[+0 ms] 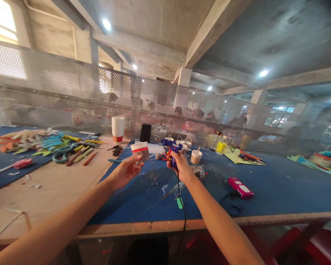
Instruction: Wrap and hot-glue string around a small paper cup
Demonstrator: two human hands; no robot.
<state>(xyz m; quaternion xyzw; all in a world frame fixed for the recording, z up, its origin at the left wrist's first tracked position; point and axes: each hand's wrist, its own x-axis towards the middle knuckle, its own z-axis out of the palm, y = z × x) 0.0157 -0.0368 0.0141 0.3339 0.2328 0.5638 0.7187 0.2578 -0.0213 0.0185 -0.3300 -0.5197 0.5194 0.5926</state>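
Observation:
My left hand (128,168) is closed around a small paper cup (140,148), white with a red band. Greyish twine seems to cover the cup's lower part, and a loose strand hangs by my fingers. In my right hand (180,165) is a blue glue gun (173,145), its nozzle pointing left toward the cup without touching it. A black cord (179,195) drops from the gun over the table's front edge. Just right of that hand lies a tangled coil of twine (199,172), near a twine-wrapped cup (196,156) with a stick in it.
A cup stack (117,127) and phone (146,133) stand at the back. Scissors (63,152) and felt pieces (24,141) lie left. To the right are a yellow-labelled bottle (221,145) and a pink box (240,188). Perforated metal panels (154,99) rise behind, with people beyond.

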